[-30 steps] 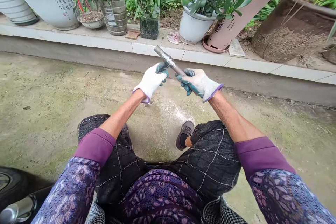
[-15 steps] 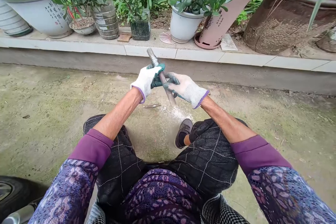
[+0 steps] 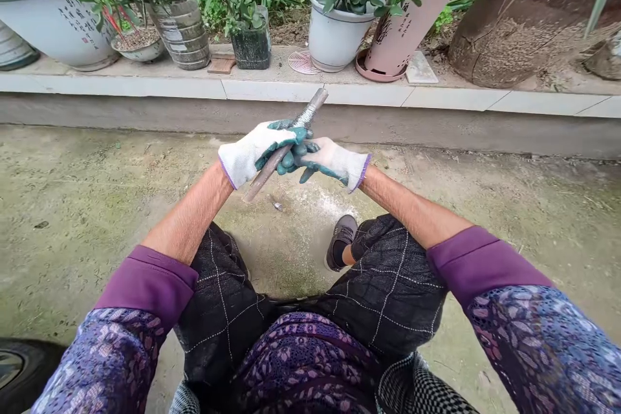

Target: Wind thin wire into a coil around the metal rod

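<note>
Both hands wear white gloves with green palms and meet in front of me above the concrete ground. My left hand [image 3: 255, 150] is closed round a grey metal rod [image 3: 310, 110] with a rough, threaded far end. The rod slants from lower left to upper right, its far tip pointing at the planter ledge. My right hand [image 3: 332, 160] is closed on the rod too, its fingers pressed against the left hand's. Below the hands a small dark piece [image 3: 278, 206] lies on the ground beside a whitish dusty patch [image 3: 325, 204].
A tiled ledge [image 3: 272, 87] runs across the far side and carries several potted plants, among them a white pot [image 3: 334, 42], a dark pot [image 3: 251, 46] and a large brown pot [image 3: 519, 26]. My knees and one shoe [image 3: 341, 240] sit below. A black tyre [image 3: 14, 378] shows bottom left.
The rod has swung round: its far tip pointed up-left before and now points up-right. Both hands came closer together and shifted slightly left.
</note>
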A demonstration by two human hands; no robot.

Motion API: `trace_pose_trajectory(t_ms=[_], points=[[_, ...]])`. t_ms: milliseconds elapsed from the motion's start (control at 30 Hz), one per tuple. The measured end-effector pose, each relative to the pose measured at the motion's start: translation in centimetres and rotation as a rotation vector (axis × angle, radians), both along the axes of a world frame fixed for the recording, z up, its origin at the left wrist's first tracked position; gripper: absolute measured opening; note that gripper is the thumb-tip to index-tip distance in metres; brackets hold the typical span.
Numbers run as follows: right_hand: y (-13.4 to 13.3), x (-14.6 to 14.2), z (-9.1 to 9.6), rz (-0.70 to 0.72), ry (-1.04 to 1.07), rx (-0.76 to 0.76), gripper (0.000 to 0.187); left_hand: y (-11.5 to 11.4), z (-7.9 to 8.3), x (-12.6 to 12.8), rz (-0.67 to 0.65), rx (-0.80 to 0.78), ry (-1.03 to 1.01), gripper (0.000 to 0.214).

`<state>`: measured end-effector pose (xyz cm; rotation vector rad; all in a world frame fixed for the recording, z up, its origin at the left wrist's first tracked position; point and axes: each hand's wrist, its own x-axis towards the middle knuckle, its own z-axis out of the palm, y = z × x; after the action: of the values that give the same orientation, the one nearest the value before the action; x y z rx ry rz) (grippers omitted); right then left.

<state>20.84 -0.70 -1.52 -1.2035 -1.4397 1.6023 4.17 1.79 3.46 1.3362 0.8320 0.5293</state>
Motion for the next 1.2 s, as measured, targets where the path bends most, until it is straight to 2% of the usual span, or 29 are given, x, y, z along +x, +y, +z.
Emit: trace_pose_trajectory(t_ms=[67, 133, 267, 367, 500, 633, 733, 833, 900, 967, 1033, 1133, 1200], points=[[-0.4, -0.1, 0.3, 0.021, 0.042, -0.041, 0.007, 0.7, -0.4, -1.1, 0.041, 0.031, 0.021, 0.025], [-0.6, 0.1, 0.6, 0.023, 0.025, -0.053, 0.01, 1.6, -1.0, -2.3, 0.099, 0.063, 0.079, 0.027], [-1.1, 0.7, 1.6, -0.05, -0.078, 0.027, 0.01, 3.0, -2.4, -3.9, 0.124, 0.149, 0.239, 0.025], [-1.2, 1.1, 2.3, -0.158, -0.187, 0.084, 0.01, 2.8, -2.8, -4.1, 0.036, 0.216, 0.345, 0.024], [-1.1, 1.5, 2.9, -0.22, -0.339, 0.195, 0.01, 1.4, -2.7, -3.6, -0.101, 0.259, 0.457, 0.038], [-1.0, 1.8, 3.3, -0.169, -0.473, 0.324, 0.012, 0.8, -2.8, -2.4, -0.187, 0.3, 0.683, 0.044], [-1.1, 1.9, 3.5, -0.102, -0.663, 0.487, 0.016, 1.1, -3.9, -1.4, -0.255, 0.387, 0.939, 0.04], [-0.9, 1.9, 3.3, -0.013, -0.908, 0.569, 0.022, 1.3, -5.5, -0.5, -0.354, 0.587, 1.185, 0.038], [-0.5, 2.3, 2.9, 0.032, -1.041, 0.574, 0.024, 1.0, -6.1, -0.2, -0.412, 0.717, 1.264, 0.039], [0.2, 3.0, 2.4, 0.05, -1.08, 0.556, 0.024, 0.3, -5.8, -0.2, -0.475, 0.722, 1.21, 0.037], [1.0, 4.1, 1.8, 0.036, -1.002, 0.496, 0.022, -0.5, -4.7, -0.6, -0.49, 0.575, 1.029, 0.033], [1.4, 5.2, 1.3, -0.046, -0.805, 0.323, 0.022, -1.2, -2.6, -1.4, -0.318, 0.306, 0.695, 0.032], [0.9, 5.0, 1.2, -0.078, -0.719, 0.24, 0.02, -0.8, -2.0, -1.9, -0.144, 0.258, 0.553, 0.032]])
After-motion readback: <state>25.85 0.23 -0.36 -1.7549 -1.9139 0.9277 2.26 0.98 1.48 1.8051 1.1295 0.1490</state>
